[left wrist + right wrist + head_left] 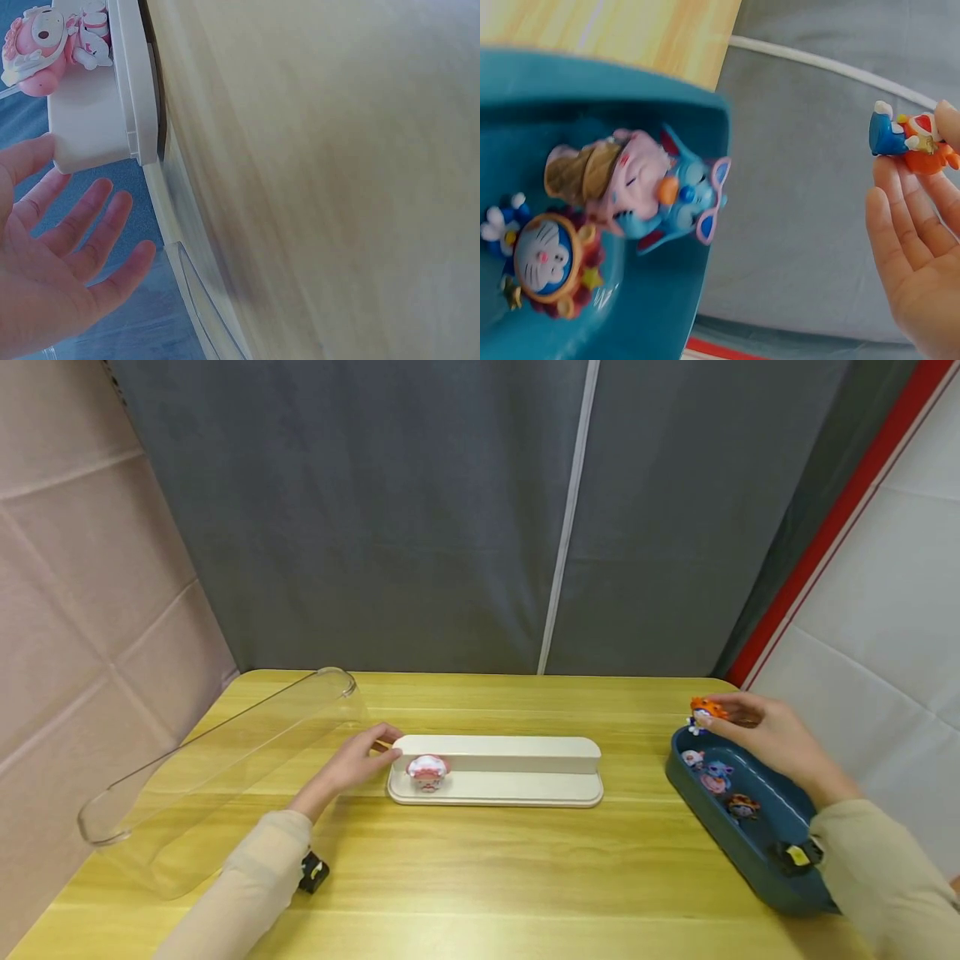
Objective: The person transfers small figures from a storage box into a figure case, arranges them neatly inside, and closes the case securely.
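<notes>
pinching an orange figurine (706, 706) thumb-to-fingers: right hand (780, 739)

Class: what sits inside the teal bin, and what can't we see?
The teal bin holds at least a lion-maned Doraemon figurine, a pink figurine and a sunglasses-wearing blue figurine. In the head view, the right sleeve covers part of it; anything underneath is hidden.

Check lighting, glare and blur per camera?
Head: the clear cover nearly vanishes against the wood except at its edges; left wrist: soft dark shading on the tabletop, wood grain looks soft; right wrist: pale glare on the blue bin's floor beside the maned figure, bin's upper rim blurred.
</notes>
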`<state>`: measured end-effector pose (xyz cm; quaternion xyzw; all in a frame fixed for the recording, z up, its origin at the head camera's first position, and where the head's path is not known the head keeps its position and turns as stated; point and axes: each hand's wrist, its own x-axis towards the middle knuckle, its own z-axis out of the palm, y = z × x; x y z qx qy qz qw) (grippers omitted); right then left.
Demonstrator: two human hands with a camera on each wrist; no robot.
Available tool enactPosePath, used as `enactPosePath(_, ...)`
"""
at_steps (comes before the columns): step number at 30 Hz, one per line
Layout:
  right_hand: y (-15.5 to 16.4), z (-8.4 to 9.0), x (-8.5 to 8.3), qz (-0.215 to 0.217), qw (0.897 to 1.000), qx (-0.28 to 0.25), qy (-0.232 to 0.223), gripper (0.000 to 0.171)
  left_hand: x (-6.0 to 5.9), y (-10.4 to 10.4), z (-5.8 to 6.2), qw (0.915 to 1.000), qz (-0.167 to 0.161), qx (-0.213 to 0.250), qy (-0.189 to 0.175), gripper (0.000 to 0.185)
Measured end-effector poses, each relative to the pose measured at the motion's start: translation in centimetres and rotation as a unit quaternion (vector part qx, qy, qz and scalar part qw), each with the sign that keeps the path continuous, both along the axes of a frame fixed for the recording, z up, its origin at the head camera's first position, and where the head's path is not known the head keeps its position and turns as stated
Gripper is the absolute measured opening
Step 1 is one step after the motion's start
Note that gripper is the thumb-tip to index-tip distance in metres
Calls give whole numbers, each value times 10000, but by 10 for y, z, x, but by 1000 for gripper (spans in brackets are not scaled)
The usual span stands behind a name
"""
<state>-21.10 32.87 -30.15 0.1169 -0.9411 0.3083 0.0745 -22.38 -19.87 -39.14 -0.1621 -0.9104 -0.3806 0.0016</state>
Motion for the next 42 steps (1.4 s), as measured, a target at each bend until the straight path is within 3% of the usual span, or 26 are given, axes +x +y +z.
enactPosePath(11,-24,-2,5,320,9989,-289,-162,45,-1,0,-1,10000,-13,43,15,25)
enactPosePath(30,-68,-22,12,906,9945,-425,-316,43,-2,-2,-3,9999,-62,60,122,25)
enactPosePath(42,-94,-36,12,1280,9871,-818,-511,40,-2,-3,-4,9998,-50,59,168,24)
